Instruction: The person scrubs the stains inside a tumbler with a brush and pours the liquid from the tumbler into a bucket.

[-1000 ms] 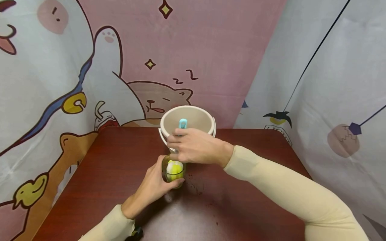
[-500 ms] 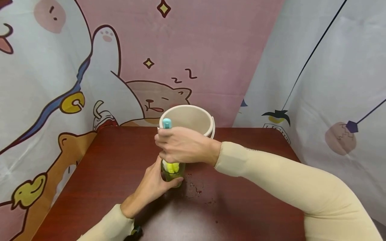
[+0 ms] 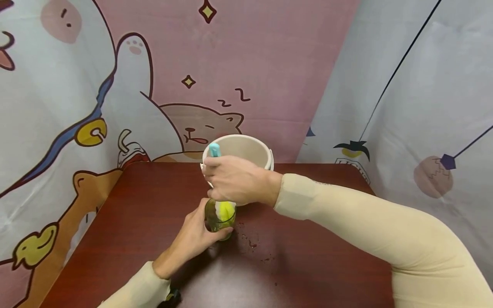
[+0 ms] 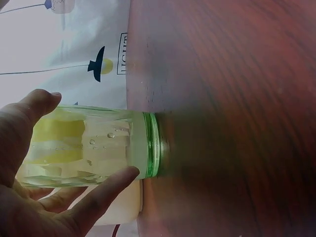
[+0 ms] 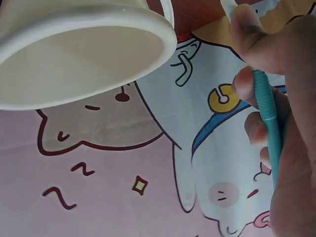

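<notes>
A green-tinted drinking glass (image 3: 212, 218) stands roughly upright near the middle of the table, its base at or just above the surface; I cannot tell which. My left hand (image 3: 192, 237) grips it from the left, fingers and thumb around its side. Inside the glass sits the yellow and white sponge head (image 3: 226, 209) of a cup brush. Above the rim, my right hand (image 3: 239, 179) holds the brush by its teal handle (image 5: 266, 98), whose end (image 3: 214, 149) sticks up past the knuckles. Water drops show on the glass wall (image 4: 111, 163) in the left wrist view.
A cream bucket (image 3: 254, 147) with a white handle stands close behind the glass, partly covered by the right hand. Wet drops (image 3: 252, 244) dot the dark red table (image 3: 308, 265). Cartoon-printed cloth (image 3: 285, 85) hangs behind and beside the table.
My right hand came left and tightened on the brush handle, dipped toward the glass, then rose slightly. The sponge stays in the glass. My left hand stays nearly still.
</notes>
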`<move>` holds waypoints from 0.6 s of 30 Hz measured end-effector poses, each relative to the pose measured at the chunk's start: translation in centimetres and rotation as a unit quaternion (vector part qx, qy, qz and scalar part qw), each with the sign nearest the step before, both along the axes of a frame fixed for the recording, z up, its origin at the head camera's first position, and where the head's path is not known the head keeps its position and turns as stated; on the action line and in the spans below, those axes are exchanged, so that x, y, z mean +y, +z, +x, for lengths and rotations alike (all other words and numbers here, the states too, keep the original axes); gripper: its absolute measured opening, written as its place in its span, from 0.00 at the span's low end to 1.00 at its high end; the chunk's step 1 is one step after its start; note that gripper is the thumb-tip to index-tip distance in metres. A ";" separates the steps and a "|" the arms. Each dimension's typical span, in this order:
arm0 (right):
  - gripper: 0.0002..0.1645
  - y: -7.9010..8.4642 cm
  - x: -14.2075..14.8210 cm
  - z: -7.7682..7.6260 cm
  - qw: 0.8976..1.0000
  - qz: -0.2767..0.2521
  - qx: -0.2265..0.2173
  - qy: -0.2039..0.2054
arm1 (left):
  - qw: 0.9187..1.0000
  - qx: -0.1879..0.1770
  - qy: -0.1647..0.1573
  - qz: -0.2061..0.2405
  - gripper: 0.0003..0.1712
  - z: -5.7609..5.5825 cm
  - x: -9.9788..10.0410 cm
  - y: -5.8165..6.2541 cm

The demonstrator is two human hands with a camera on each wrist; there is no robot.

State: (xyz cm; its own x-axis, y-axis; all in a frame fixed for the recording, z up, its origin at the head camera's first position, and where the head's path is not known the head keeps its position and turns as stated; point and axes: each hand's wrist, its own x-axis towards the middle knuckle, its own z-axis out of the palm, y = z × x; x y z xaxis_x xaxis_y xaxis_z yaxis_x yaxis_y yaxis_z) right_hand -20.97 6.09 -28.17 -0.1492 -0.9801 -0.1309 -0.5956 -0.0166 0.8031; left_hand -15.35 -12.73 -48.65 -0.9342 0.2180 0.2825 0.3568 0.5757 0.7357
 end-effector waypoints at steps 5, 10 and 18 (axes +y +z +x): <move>0.03 -0.1 1.1 -0.8 0.996 -0.034 -0.075 -0.019 | 1.000 0.003 -0.003 0.004 0.47 0.0 0.1 -0.2; 0.08 -0.6 2.6 -1.6 0.987 -0.076 -0.136 -0.037 | 1.000 -0.002 0.007 0.005 0.48 0.0 0.1 -0.2; 0.19 -2.8 4.8 -1.9 0.975 -0.156 -0.156 -0.027 | 1.000 0.004 0.020 -0.014 0.49 0.0 0.2 -0.3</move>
